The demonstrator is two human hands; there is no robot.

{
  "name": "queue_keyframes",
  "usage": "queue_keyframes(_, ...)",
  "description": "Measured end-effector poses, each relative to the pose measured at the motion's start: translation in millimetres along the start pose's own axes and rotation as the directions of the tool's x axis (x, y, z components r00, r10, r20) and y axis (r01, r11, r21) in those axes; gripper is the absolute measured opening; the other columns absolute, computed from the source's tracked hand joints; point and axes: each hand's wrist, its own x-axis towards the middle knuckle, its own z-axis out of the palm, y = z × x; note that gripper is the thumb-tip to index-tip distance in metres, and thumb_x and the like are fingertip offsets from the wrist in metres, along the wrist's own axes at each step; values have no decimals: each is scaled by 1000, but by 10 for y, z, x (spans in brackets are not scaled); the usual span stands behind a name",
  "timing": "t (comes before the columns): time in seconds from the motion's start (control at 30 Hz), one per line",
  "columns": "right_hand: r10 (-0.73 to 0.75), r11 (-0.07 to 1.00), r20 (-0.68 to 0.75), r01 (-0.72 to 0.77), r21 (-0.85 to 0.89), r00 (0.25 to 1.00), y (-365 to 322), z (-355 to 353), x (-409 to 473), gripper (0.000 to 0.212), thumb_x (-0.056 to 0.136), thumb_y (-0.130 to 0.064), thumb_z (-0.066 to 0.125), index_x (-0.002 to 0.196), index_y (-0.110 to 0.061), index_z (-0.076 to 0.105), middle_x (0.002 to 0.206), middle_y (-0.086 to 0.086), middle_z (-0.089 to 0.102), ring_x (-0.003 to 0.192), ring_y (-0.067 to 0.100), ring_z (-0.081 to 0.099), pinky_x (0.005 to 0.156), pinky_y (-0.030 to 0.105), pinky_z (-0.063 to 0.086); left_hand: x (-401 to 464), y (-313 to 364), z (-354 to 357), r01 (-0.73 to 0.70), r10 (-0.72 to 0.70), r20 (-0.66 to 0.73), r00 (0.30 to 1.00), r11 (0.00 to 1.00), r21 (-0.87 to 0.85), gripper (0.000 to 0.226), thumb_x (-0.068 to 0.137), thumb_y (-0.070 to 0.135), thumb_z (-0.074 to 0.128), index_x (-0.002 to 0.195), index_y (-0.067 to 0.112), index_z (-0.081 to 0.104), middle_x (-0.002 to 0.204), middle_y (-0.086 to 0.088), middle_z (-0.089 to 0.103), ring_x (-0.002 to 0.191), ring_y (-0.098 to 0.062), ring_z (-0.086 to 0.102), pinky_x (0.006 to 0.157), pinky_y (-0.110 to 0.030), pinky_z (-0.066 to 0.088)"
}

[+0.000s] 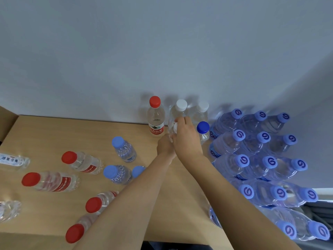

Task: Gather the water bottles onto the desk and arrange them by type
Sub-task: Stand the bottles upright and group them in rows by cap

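Left of frame: red-cap bottles (51, 181) and light-blue-cap bottles (124, 149) stand loose and unsorted on the bench (45, 134). Centre: left hand (165, 146) and right hand (186, 137) both curl round a white-cap bottle (172, 127) by the white-cap row (181, 110) at the wall. Best set it upright, tight beside that row. Open bench lies lower centre; the right is packed with purple-cap bottles (239, 161), so elbows need care there.

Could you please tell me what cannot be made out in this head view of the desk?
- White-capped bottle: body hidden by right hand and left hand.
- Label text on the lying bottle: blurred, cut by the left edge.
- Bottle behind the right forearm: mostly covered.
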Motion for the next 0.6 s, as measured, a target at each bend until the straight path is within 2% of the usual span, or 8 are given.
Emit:
queue_keyframes(0.07, -20, 999, 7, 20, -36, 1000, -17, -31, -6, 40, 90, 4, 54, 128, -8, 47, 125, 11, 50, 107, 23, 53, 90, 26, 42, -49, 25, -19, -52, 50, 21, 999, 996, 69, 23, 99, 20, 44, 79, 10, 50, 77, -4, 53, 77, -22, 48, 64, -27, 36)
queue_keyframes(0.17, -34, 999, 6, 34, -35, 999, -60, -144, -4, 40, 93, -1, 55, 132, -9, 45, 127, 11, 49, 111, 24, 50, 94, 30, 41, -123, 109, -115, -145, 128, 91, 988, 966, 213, 17, 97, 19, 47, 104, 6, 55, 88, -4, 56, 79, -21, 52, 52, -19, 28)
queue_keyframes(0.23, -23, 998, 1, 23, 66, 1000, -102, -287, 18, 44, 92, -8, 60, 133, -11, 46, 128, 10, 48, 112, 25, 50, 89, 30, 42, -195, 217, -256, -153, 134, 111, 985, 971, 183, 5, 92, 9, 53, 91, 5, 52, 84, -13, 58, 90, -34, 59, 52, -21, 31)
queue_keyframes(0.27, -25, 992, 0, 24, 125, 1000, -125, -367, 34, 46, 90, -10, 63, 133, -11, 47, 128, 10, 49, 112, 26, 51, 85, 30, 43, -227, 254, -340, -168, 151, 110, 982, 972, 165, 8, 89, 4, 58, 85, 2, 51, 86, -20, 57, 94, -39, 59, 57, -25, 37)
queue_keyframes(0.3, -34, 985, 2, 33, 171, 999, -152, -448, 58, 47, 89, -12, 65, 132, -12, 48, 128, 9, 50, 111, 26, 52, 82, 29, 42, -259, 295, -453, -188, 172, 107, 979, 968, 167, 8, 85, 2, 63, 84, 5, 56, 86, -19, 60, 92, -36, 61, 64, -30, 42)
queue_keyframes(0.4, -67, 963, 1, 64, 262, 998, -255, -631, 128, 45, 88, -20, 68, 130, -14, 51, 125, 7, 54, 110, 22, 55, 79, 27, 39, -421, 405, -848, -261, 254, 111, 961, 964, 59, 18, 79, -3, 69, 83, 14, 66, 82, -4, 66, 86, -22, 61, 74, -31, 47)
queue_keyframes(0.5, -84, 925, -9, 82, 370, 996, -420, -703, 151, 43, 86, -23, 71, 124, -15, 55, 122, 4, 57, 108, 17, 55, 85, 28, 43, -587, 442, -1260, -313, 313, 6, 950, 950, -14, 24, 81, 1, 72, 88, 22, 64, 93, 3, 64, 90, -13, 63, 83, -32, 48)
queue_keyframes(0.6, -134, 904, 13, 116, 412, 991, -653, -650, 146, 38, 85, -18, 71, 121, -14, 58, 119, 5, 59, 106, 18, 56, 82, 25, 44, -731, 312, -1680, -369, 356, -132, 925, 925, -87, 38, 86, -1, 67, 115, 20, 57, 119, 6, 56, 111, -12, 57, 88, -22, 46)
